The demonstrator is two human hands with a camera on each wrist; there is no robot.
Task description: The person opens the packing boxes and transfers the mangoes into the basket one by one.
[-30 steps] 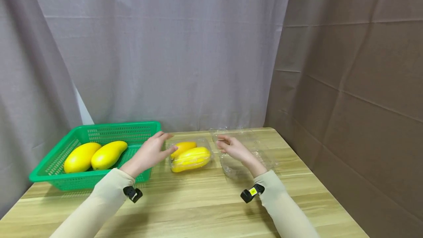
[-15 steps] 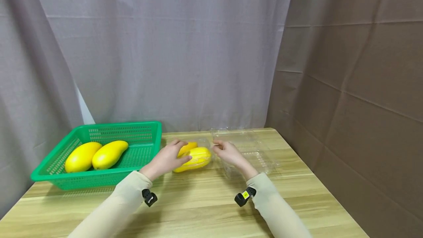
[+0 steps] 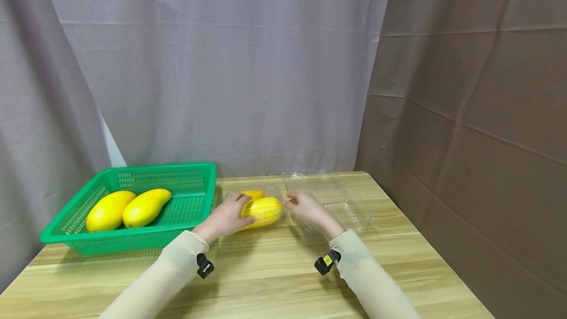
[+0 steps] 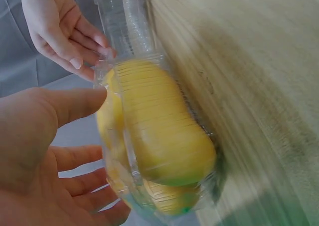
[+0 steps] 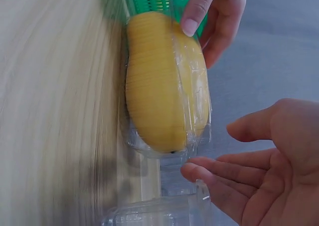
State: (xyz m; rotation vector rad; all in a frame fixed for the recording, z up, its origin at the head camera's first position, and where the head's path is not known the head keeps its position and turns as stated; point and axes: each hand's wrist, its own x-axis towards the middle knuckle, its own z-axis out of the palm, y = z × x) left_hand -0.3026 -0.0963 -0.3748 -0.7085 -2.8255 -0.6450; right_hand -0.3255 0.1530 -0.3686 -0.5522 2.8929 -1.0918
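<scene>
A clear plastic clamshell box [image 3: 275, 191] stands mid-table with yellow mangoes [image 3: 265, 209] inside, its lid down over them. From the left, my left hand [image 3: 226, 216] reaches over the box; its thumb [image 4: 82, 105] lies at the lid's upper edge and its fingers extend along the far side. My right hand [image 3: 308, 209] is at the box's right end. In the right wrist view, its loosely extended fingertips [image 5: 192, 170] are right by the box's end edge, the thumb apart from it.
A green plastic basket [image 3: 133, 246] with two more mangoes [image 3: 146, 207] stands on the left of the wooden table [image 3: 266, 279]. Right of the filled box lies another clear clamshell [image 3: 345, 215] with its lid folded back. Grey curtains [image 3: 248, 73] hang behind.
My left hand has moved right and down from beside the basket onto the mango box. My right hand has shifted slightly left and down toward the box's right end.
</scene>
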